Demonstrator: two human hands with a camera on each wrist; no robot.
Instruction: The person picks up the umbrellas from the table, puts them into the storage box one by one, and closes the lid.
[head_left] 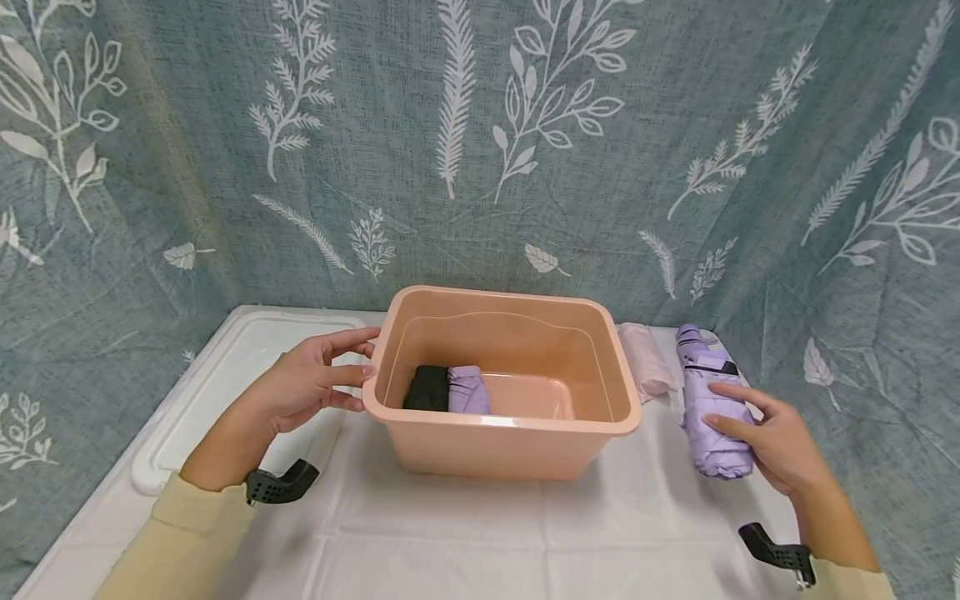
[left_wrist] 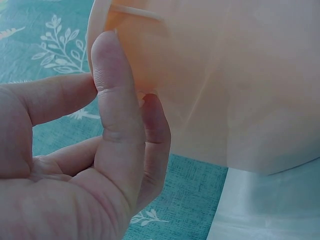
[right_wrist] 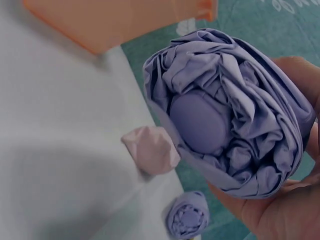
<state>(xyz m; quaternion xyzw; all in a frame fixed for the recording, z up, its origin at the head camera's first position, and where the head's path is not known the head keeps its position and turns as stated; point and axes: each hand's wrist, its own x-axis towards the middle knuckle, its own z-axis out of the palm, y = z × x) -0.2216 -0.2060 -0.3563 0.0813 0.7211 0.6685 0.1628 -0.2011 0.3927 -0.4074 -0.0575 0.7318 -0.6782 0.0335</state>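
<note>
A peach plastic storage bin [head_left: 502, 446] stands on the white-covered table. My left hand [head_left: 318, 379] pinches its left rim, thumb [left_wrist: 115, 80] and fingers both at the edge. Inside, at the left, lie a black folded bundle [head_left: 427, 388] and a lilac one [head_left: 468, 390]. To the right of the bin my right hand [head_left: 765, 437] holds a folded lilac umbrella [head_left: 716, 433] between thumb and fingers. Its bunched end faces the right wrist view, the umbrella [right_wrist: 200, 120] raised off the table. Behind it lies another rolled lilac bundle [right_wrist: 188, 216], mostly hidden in the head view.
A pale pink rolled bundle [head_left: 647, 362] lies beside the bin's right wall. Left of the bin, a white lid [head_left: 247, 350] rests flat on the table, partly under my left arm. A blue-green leaf-patterned curtain [head_left: 420, 208] encloses the back and sides.
</note>
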